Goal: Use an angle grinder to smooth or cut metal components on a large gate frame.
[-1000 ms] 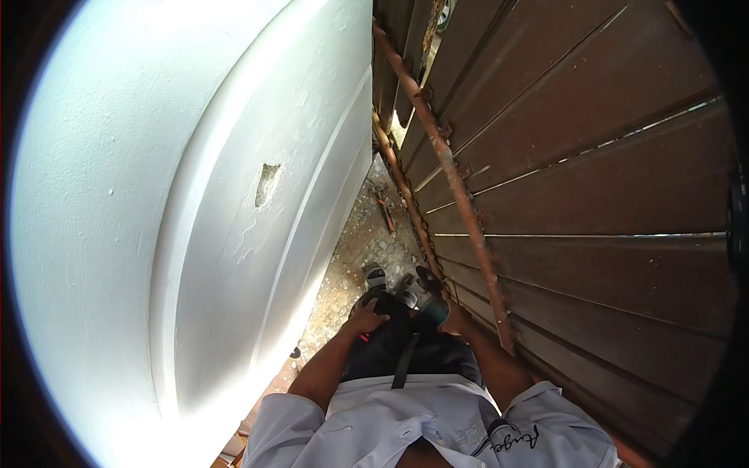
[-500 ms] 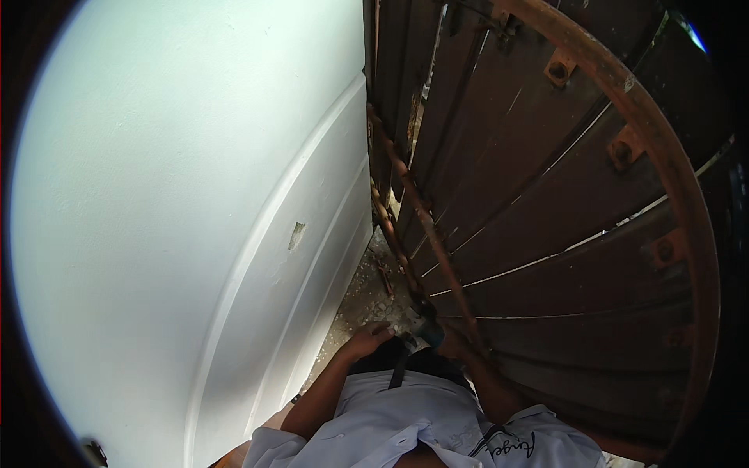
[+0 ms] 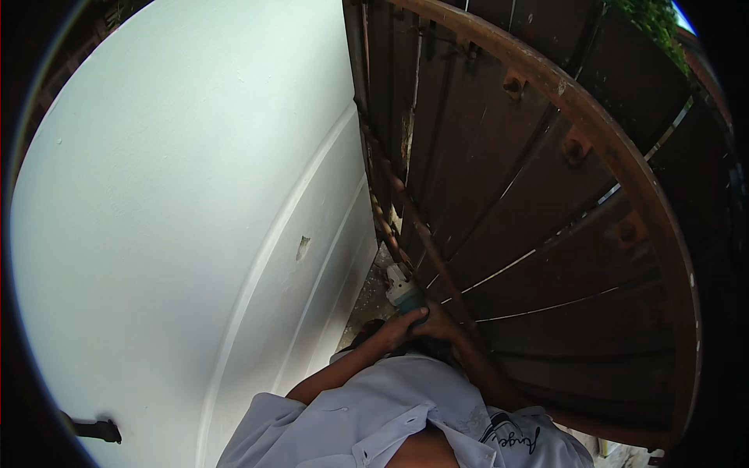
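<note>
An angle grinder (image 3: 403, 293) with a teal body and a pale grey head is in front of my waist, its head pointing away from me. My right hand (image 3: 438, 321) is wrapped round the rear of its body. Against the body's left side lies my left hand (image 3: 407, 320), its fingers curled on the tool and partly hidden. Just beyond the grinder's head run rusty metal bars (image 3: 422, 226) of a gate frame. Whether the tool touches them I cannot tell.
A large white wall (image 3: 179, 195) with curved mouldings and a small chipped spot (image 3: 303, 248) stands close on my left. To my right is a dark slatted gate (image 3: 499, 226) with a rusty frame (image 3: 624, 136). Between them shows a narrow strip of rubble-strewn ground (image 3: 367, 300).
My left hand has moved right and closed on the grinder. The grinder has risen away from my body, its head now pointing forward. My view has shifted slightly.
</note>
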### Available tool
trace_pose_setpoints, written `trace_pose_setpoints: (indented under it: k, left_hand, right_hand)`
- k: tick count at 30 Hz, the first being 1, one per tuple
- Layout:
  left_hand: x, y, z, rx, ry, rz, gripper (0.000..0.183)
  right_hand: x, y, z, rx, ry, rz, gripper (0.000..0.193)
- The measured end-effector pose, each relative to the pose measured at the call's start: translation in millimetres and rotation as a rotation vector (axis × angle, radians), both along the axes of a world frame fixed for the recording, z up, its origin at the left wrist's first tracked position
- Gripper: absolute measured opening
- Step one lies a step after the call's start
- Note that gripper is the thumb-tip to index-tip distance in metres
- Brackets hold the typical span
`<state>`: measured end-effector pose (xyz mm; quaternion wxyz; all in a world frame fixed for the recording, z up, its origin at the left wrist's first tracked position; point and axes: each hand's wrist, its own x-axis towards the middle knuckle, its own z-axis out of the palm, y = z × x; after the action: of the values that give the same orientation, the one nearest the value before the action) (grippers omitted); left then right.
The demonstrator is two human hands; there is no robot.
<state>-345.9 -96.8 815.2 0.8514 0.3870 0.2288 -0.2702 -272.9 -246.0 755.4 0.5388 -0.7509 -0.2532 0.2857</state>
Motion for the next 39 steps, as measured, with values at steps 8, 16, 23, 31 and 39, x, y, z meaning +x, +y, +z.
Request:
trace_pose_setpoints:
  k: [8,16,23,31,39]
  left_hand:
    - [15.7,41.5,-13.2,0.075,-0.048,-0.064,0.045]
    - [38.2,51.5,19.3,0.388,-0.151,-0.089,0.056]
    - [50.5,62.8,-3.6,0.171,-0.110,-0.050,0.053]
    - [45.9,49.6,19.0,0.524,-0.146,-0.337,0.038]
    - [45.0,34.2,16.3,0.516,-0.106,-0.067,0.039]
  right_hand:
    - [-13.9,36.4,20.5,-0.108,0.094,-0.070,0.121]
    - [0.2,56.8,106.8,-0.027,0.247,-0.173,0.097]
    - [35.2,49.9,122.0,0.052,0.317,-0.234,0.070]
    - [89.5,68.2,123.8,0.050,0.238,-0.347,0.060]
    - [120.2,80.0,35.7,0.152,0.592,-0.239,0.068]
